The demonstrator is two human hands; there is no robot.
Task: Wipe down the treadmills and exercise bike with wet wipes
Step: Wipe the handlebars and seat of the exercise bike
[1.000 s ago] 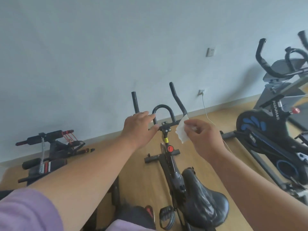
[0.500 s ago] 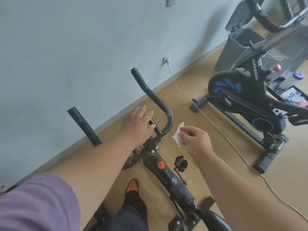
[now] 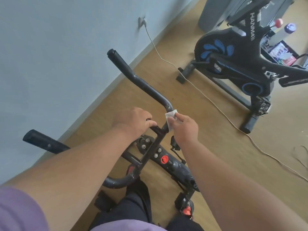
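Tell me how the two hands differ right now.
The left hand grips the bike's bare handlebar, fingers curled over it; the right hand pinches a white wet wipe and presses it against the bar's bend. Both are on the same black bike.

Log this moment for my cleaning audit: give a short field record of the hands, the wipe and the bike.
left hand: grips the handlebar near its centre
right hand: pinches the wet wipe
wet wipe: white, pressed on the handlebar's bend
exercise bike: black, red knob
second bike: black and blue, to the right
cable: across the floor
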